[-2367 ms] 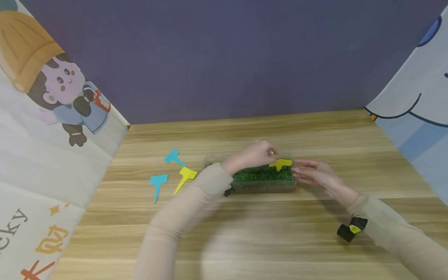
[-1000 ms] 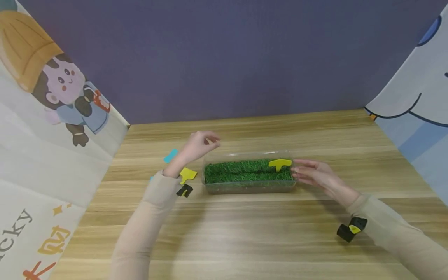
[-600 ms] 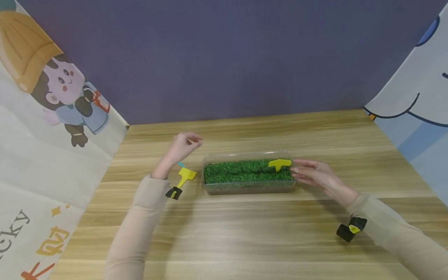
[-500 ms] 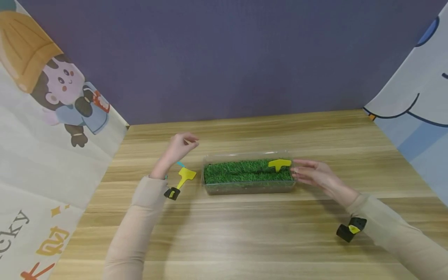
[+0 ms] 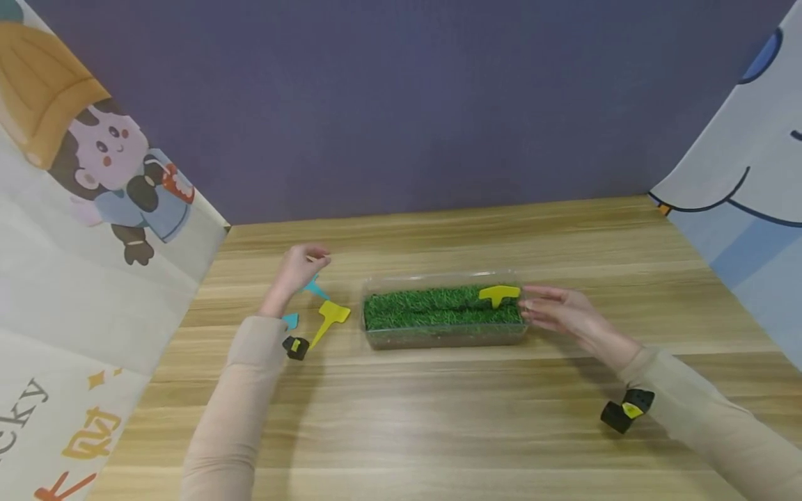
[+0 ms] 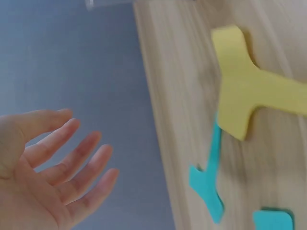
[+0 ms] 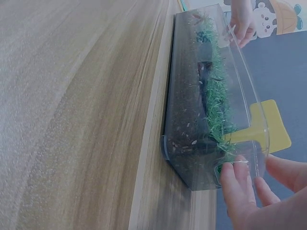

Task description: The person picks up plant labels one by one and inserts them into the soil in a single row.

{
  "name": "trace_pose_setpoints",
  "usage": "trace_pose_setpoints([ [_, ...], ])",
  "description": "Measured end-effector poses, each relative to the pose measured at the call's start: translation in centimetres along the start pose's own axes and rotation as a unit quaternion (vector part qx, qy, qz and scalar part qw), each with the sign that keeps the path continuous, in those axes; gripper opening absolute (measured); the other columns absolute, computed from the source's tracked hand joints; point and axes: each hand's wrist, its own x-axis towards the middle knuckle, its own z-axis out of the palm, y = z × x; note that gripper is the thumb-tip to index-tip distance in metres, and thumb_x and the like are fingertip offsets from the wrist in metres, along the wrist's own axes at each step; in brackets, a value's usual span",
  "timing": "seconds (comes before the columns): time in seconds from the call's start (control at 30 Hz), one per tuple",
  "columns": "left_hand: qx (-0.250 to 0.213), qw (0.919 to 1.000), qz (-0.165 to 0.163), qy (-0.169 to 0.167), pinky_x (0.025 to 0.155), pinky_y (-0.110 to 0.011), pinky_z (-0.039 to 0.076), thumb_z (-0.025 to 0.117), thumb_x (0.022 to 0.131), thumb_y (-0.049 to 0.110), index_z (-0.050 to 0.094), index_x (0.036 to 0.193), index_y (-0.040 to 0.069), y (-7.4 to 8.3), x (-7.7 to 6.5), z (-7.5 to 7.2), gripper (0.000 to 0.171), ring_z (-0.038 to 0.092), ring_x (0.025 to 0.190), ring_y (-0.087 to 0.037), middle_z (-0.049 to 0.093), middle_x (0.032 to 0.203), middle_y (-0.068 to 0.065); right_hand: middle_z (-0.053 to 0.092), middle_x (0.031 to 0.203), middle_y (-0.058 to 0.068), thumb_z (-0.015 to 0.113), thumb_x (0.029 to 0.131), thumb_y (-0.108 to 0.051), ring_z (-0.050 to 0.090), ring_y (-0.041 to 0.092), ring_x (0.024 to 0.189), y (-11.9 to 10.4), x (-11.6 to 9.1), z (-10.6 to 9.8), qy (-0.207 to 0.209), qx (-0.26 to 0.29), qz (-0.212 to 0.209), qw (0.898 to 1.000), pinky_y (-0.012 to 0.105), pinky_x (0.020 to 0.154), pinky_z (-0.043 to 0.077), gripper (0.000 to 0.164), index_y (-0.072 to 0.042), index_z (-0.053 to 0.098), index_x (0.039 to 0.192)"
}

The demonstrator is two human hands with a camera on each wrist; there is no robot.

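A clear rectangular box (image 5: pixel 446 339) holds dark soil and artificial grass (image 5: pixel 432 300). Near its right end a yellow T-shaped plant label (image 5: pixel 499 293) stands upright in the grass. My right hand (image 5: pixel 571 314) touches that end wall with nearly straight fingers, as the right wrist view also shows. Left of the box, my left hand (image 5: pixel 297 271) hovers by a blue plant label (image 5: pixel 315 287), holding nothing; its fingers look loose and apart in the left wrist view. Another yellow plant label (image 5: pixel 330 317) and a second blue plant label (image 5: pixel 291 320), partly hidden by my wrist, lie nearby.
The wooden tabletop (image 5: pixel 438 424) ends at a dark blue-grey back wall (image 5: pixel 413 111). A printed cartoon sheet (image 5: pixel 156 292) borders the left side, and another cartoon sheet (image 5: pixel 745 209) the right. Each wrist carries a small black camera (image 5: pixel 619 416).
My left hand has left the upright yellow plant label and moved left past the box, then lower toward the loose plant labels. My right hand has stayed at the box's right end.
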Motion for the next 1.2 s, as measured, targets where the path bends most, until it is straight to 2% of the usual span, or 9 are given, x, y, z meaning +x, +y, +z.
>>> trace_pose_setpoints([
  [0.17,0.017,0.9996,-0.024,-0.003,0.073,-0.040,0.048,0.050,0.089,0.011,0.056,0.111,-0.004,-1.6,0.2,-0.2,0.028,0.056,0.090,-0.034,0.057,0.108,-0.024,0.061,0.107,0.005,0.060,0.083,-0.012,0.060,0.013,0.092,0.1,0.1,0.0,0.003,-0.003,0.003,1.000,0.029,0.086,0.045,0.066,0.005,0.023,0.135],
  [0.5,0.062,0.9973,-0.038,-0.009,0.084,-0.048,0.043,0.048,0.088,0.009,0.053,0.110,-0.010,-4.6,0.7,-0.4,0.029,0.051,0.100,-0.040,0.054,0.108,-0.030,0.061,0.108,0.005,0.061,0.083,-0.013,0.060,0.013,0.093,0.2,0.1,0.0,0.005,-0.005,0.007,1.000,0.029,0.087,0.044,0.067,0.004,0.023,0.135],
  [0.67,0.066,0.9962,-0.053,-0.019,0.082,-0.046,0.045,0.049,0.087,0.008,0.053,0.110,-0.010,-5.1,0.8,-0.4,0.030,0.051,0.099,-0.040,0.054,0.108,-0.030,0.061,0.107,0.003,0.060,0.083,-0.013,0.060,0.013,0.093,0.2,0.1,0.0,0.007,-0.006,0.009,1.000,0.029,0.087,0.044,0.067,0.003,0.023,0.135],
  [0.83,0.069,0.9938,-0.077,-0.040,0.087,-0.048,0.042,0.051,0.086,0.010,0.049,0.116,-0.011,-5.3,1.0,-0.4,0.036,0.046,0.106,-0.042,0.048,0.115,-0.032,0.061,0.107,0.003,0.060,0.083,-0.014,0.060,0.012,0.094,0.1,0.1,0.0,0.008,-0.011,0.009,1.000,0.028,0.087,0.044,0.066,0.003,0.023,0.135],
  [1.2,0.086,0.9816,-0.136,-0.103,0.096,-0.052,0.032,0.059,0.082,0.014,0.036,0.127,-0.010,-5.5,1.3,-0.6,0.056,0.039,0.112,-0.043,0.034,0.129,-0.031,0.062,0.105,0.001,0.061,0.082,-0.015,0.060,0.013,0.093,0.1,0.1,0.0,0.008,-0.005,0.009,1.000,0.029,0.087,0.044,0.067,0.003,0.023,0.135],
])
